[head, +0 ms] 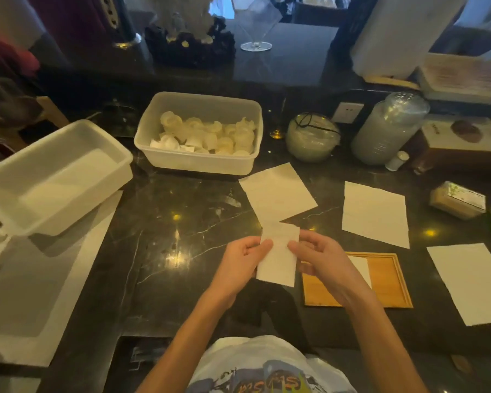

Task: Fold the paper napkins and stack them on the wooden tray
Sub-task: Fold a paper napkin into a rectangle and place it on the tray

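So we're barely into this one: there's what looks like a single folded napkin (362, 269) already lying on the wooden tray (386, 282) at the near right, partly hidden behind our right hand (322, 260). We've got another napkin (278, 256) held up just left of the tray, left hand (243, 258) and right hand both with fingers pinched on its side edges, and it looks mid-fold to us. Still to go are three flat napkins on the dark counter (165, 236): one far-center (278, 192), one to the right (376, 212) and one at the near right edge (471, 282).
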The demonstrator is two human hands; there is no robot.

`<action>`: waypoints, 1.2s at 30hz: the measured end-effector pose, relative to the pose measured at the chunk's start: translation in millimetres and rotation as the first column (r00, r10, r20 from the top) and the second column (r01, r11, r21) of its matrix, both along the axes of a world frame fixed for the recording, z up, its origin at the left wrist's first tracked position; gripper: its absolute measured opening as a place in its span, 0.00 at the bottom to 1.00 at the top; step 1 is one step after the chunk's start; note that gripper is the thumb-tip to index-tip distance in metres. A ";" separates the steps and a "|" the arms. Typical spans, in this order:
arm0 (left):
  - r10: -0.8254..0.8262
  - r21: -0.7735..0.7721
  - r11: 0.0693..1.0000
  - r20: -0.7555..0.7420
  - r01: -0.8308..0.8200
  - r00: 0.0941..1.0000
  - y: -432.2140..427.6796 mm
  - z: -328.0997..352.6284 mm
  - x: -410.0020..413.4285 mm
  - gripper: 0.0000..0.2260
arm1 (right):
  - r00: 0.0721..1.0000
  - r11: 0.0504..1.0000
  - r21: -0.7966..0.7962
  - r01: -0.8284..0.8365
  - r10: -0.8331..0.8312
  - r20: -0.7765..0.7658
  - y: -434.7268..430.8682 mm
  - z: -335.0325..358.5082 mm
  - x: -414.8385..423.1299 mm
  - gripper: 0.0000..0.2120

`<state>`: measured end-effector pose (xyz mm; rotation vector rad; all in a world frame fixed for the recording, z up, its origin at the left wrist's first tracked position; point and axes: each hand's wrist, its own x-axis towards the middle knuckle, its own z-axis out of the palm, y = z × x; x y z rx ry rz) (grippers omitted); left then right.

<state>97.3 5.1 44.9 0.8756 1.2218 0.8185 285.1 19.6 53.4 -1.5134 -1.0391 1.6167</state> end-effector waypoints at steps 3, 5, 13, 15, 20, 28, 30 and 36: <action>-0.079 -0.035 0.996 -0.015 0.079 0.997 -1.8 -1.9 29.2 0.08 | 0.992 0.994 0.021 0.106 -0.107 0.067 -9.2 -5.5 28.8 0.10; -0.126 -0.033 0.992 -0.059 0.124 0.990 -3.0 -4.9 51.1 0.05 | 0.984 0.987 0.042 0.157 -0.160 0.074 -11.8 -10.1 52.3 0.10; -0.137 -0.119 0.986 -0.157 0.119 0.978 -10.6 -48.8 148.2 0.06 | 0.991 0.977 -0.170 0.130 -0.132 -0.001 -43.7 -64.7 151.5 0.10; -0.142 -0.168 0.979 -0.169 0.114 0.975 -13.6 -64.0 168.8 0.09 | 0.982 0.963 -0.192 0.191 -0.186 0.046 -51.0 -80.5 169.1 0.09; -0.092 -0.215 0.975 -0.204 0.047 0.975 -16.0 -87.9 203.6 0.08 | 0.970 0.943 -0.230 0.241 -0.223 0.100 -49.8 -109.8 199.3 0.13; -0.043 -0.185 0.983 -0.305 -0.015 0.951 -12.1 -99.4 217.5 0.08 | 0.971 0.977 -0.136 0.161 -0.133 0.197 -38.6 -122.9 216.7 0.13; -0.038 -0.168 0.986 -0.338 -0.021 0.940 -8.0 -101.7 222.2 0.08 | 0.956 0.983 -0.095 0.156 -0.126 0.266 -36.5 -128.1 216.3 0.14; -0.043 -0.136 0.991 -0.434 -0.017 0.900 8.0 -118.4 239.2 0.06 | 0.897 0.992 -0.044 0.120 -0.090 0.433 -25.7 -144.5 216.3 0.17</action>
